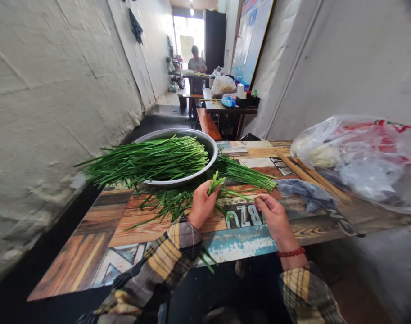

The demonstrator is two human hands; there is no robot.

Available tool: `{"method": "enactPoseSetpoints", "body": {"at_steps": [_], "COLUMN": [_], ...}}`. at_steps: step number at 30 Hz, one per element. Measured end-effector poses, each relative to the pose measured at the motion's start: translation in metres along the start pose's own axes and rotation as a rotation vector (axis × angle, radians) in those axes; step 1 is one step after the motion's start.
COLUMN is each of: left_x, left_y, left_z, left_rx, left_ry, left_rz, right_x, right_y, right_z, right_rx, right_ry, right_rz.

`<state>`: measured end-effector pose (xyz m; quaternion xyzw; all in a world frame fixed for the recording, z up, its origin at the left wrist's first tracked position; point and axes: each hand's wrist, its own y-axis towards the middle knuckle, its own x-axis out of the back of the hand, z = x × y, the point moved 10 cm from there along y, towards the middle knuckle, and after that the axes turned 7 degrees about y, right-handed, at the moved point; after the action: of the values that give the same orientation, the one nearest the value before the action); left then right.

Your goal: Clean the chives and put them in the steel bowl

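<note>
My left hand [204,204] is closed round a small bunch of garlic chives [216,181], their pale cut ends sticking up above the fist. Between the thumb and fingers of my right hand [272,215], the end of a chive stalk [241,195] is pinched; it stretches across toward the left hand. A big metal bowl [213,150] behind the hands holds a thick heap of chives [164,157], leaves hanging over its left rim. Another bundle of chives [247,172] lies to the right of the bowl. Loose leaves [168,202] are scattered beside my left hand.
On the patterned wood table [100,229], a grey cloth [306,193] and long wooden chopsticks [301,173] lie to the right. A large clear plastic bag [363,157] fills the right end. Farther back stand a second table [219,108], a bench [208,123] and a person [196,63].
</note>
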<state>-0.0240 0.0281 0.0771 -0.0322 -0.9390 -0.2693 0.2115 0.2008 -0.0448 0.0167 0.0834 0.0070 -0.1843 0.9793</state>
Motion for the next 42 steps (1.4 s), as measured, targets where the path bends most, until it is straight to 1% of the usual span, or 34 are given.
{"method": "enactPoseSetpoints", "body": {"at_steps": [3,6,9,10,12,17,19,21,23,27,28,30,32,34,36,38,40,42], "left_x": [-0.007,-0.023,-0.04,-0.044,-0.048,-0.047,-0.048,-0.047,-0.045,-0.044,-0.044,-0.045,-0.046,-0.047,-0.047,-0.047,-0.045,-0.045], "left_y": [-0.002,-0.007,-0.014,-0.016,-0.017,-0.016,-0.016,-0.016,-0.015,-0.013,-0.013,-0.013,-0.014,-0.015,-0.016,-0.016,-0.015,-0.015], "left_z": [-0.006,-0.015,-0.019,-0.02,-0.019,-0.018,-0.018,-0.018,-0.018,-0.016,-0.015,-0.014,-0.013,-0.012,-0.012,-0.012,-0.012,-0.013], "left_rx": [-0.054,-0.139,-0.172,-0.171,-0.16,-0.14,-0.152,-0.165,-0.172,-0.174,-0.17,-0.16,-0.154,-0.155,-0.159,-0.157,-0.154,-0.157], "left_ry": [0.03,0.066,0.064,0.06,0.051,0.027,0.021,0.028,0.043,0.099,0.11,0.113,0.113,0.127,0.149,0.171,0.176,0.163], "left_rz": [0.059,0.208,0.376,0.414,0.447,0.427,0.434,0.428,0.411,0.392,0.393,0.403,0.414,0.42,0.42,0.41,0.394,0.383], "right_x": [-0.008,-0.019,-0.022,-0.022,-0.024,-0.044,-0.05,-0.051,-0.042,0.004,0.012,0.014,0.003,-0.015,-0.036,-0.051,-0.056,-0.051], "right_y": [-0.002,-0.004,-0.005,-0.005,-0.005,-0.01,-0.012,-0.014,-0.012,-0.005,-0.004,-0.004,-0.008,-0.012,-0.016,-0.018,-0.017,-0.014], "right_z": [0.005,0.018,0.026,0.027,0.027,0.03,0.035,0.044,0.05,0.055,0.057,0.062,0.07,0.076,0.077,0.073,0.068,0.062], "right_rx": [0.045,0.137,0.175,0.178,0.181,0.2,0.227,0.281,0.328,0.372,0.396,0.463,0.541,0.594,0.596,0.56,0.517,0.466], "right_ry": [-0.109,-0.213,-0.218,-0.211,-0.205,-0.228,-0.312,-0.424,-0.485,-0.48,-0.499,-0.587,-0.688,-0.775,-0.845,-0.89,-0.848,-0.696], "right_rz": [0.063,0.117,0.098,0.085,0.071,0.078,0.068,0.057,0.032,-0.154,-0.179,-0.167,-0.104,-0.02,0.084,0.154,0.146,0.082]}}
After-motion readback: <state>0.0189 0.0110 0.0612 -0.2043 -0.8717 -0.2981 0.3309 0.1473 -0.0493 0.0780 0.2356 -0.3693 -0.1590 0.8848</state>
